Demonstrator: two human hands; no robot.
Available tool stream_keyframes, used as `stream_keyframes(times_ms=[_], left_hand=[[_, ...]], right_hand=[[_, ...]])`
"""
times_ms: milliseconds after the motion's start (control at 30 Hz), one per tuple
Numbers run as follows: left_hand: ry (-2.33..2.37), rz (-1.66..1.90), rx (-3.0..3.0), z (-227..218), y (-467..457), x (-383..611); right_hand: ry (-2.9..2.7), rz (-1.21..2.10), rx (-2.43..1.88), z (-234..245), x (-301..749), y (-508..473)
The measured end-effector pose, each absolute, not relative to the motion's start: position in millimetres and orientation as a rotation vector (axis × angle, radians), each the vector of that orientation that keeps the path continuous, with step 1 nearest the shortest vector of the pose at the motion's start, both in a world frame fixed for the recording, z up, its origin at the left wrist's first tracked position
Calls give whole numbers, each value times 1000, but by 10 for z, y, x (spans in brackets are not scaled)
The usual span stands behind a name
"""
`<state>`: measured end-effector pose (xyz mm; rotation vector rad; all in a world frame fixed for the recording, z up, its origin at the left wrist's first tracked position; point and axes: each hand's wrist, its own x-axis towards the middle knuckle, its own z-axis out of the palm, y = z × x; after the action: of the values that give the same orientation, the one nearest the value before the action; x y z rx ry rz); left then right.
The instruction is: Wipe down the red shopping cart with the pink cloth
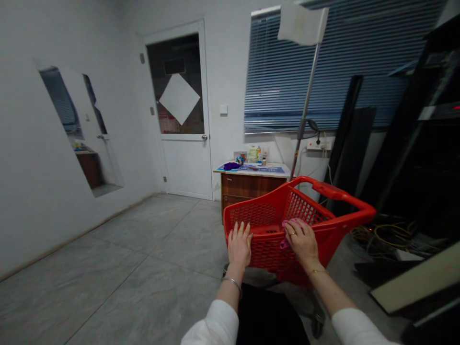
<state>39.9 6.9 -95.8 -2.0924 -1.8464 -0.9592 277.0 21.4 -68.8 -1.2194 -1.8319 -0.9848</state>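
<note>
No words, brands or numbers can be read anywhere. A flat blue printed mat (260, 168) is lying on the white-topped wooden counter (251, 187) near its back edge, its lettering too small to make out. A plastic bottle with a yellow-green label (254, 154) is standing by the back edge, its label also illegible. A tiny red light (456, 108) is glowing on black equipment, unreadable.

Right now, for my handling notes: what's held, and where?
The right hand holds a pink cloth against the red plastic cart, bunched under its fingers; the left hand rests on the cart's near rim.
</note>
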Motion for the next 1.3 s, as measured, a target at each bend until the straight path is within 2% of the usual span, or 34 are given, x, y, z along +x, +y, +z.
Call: stream_keyframes(times_ms=[300,667,1067,1300], left_hand=[[-1817,-924,-2097,-963,69,358],[-1838,-961,-2101,-976,78,391],[-1845,-950,-2059,-978,104,447],[-1842,-947,-2070,-957,81,442]], right_hand=[[-1837,-820,-1070,-967,1752,142],[-1930,-970,-1154,-774,2846,267],[-1849,-837,-1130,-951,1815,194],[-1942,-939,-1186,-772,2458,231]])
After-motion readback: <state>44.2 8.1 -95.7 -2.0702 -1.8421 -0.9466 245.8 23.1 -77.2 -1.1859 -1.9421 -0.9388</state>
